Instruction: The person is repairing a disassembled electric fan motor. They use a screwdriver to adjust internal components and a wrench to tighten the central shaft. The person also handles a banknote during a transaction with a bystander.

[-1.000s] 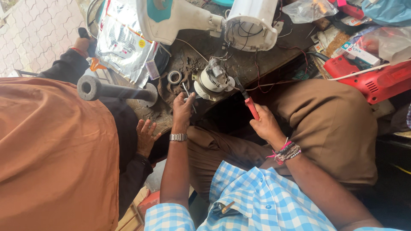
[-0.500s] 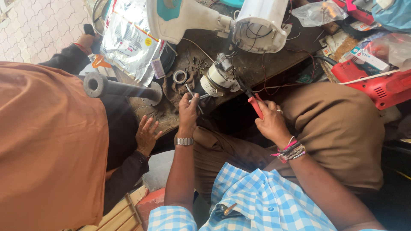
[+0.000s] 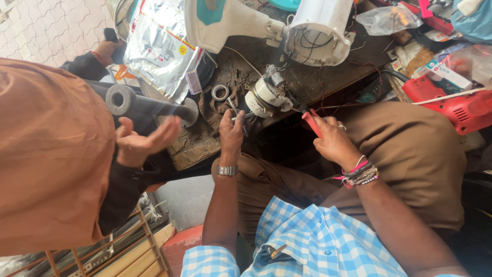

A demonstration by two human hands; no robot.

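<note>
My left hand (image 3: 231, 132), with a wristwatch, pinches a thin metal tool (image 3: 234, 110) just left of a small white fan motor (image 3: 266, 95) at the workbench's edge. My right hand (image 3: 333, 139), with several bracelets on the wrist, grips a red-handled tool (image 3: 310, 123). Its tip points at the motor's right side. Thin wires run from the motor up into the open white fan housing (image 3: 320, 31). Both hands sit above my lap in brown trousers.
A person in an orange top (image 3: 51, 154) stands at the left, one open hand (image 3: 141, 141) raised by a grey pipe (image 3: 138, 102). A tape roll (image 3: 220, 92), foil bag (image 3: 159, 46) and red power tool (image 3: 451, 102) crowd the bench.
The other person's hand has lifted from beside my left arm and now hangs open in the air. My two hands stay at the motor with the same tools.
</note>
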